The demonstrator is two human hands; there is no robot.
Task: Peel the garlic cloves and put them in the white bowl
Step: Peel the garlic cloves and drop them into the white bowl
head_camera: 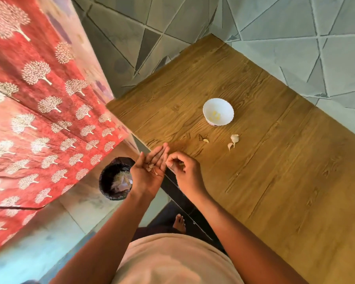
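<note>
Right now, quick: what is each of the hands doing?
Left hand: open, palm up, with bits of garlic skin lying on it.
Right hand: fingers curled, pinching a small garlic piece.

Grainy wooden table (254,160) (matt); glossy white bowl (225,105).

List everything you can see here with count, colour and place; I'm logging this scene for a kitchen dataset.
table: one, wood brown, right.
white bowl: one, on the table, yellowish peeled cloves inside.
unpeeled garlic cloves: two, off-white, on the table near the bowl.
peel scrap: one, tan, left of those cloves.
bin: one, black, on the floor, peels inside.
cloth: one, red with white trees, left.
left hand: open palm carrying peel bits.
right hand: fingers pinching a garlic clove.
</note>
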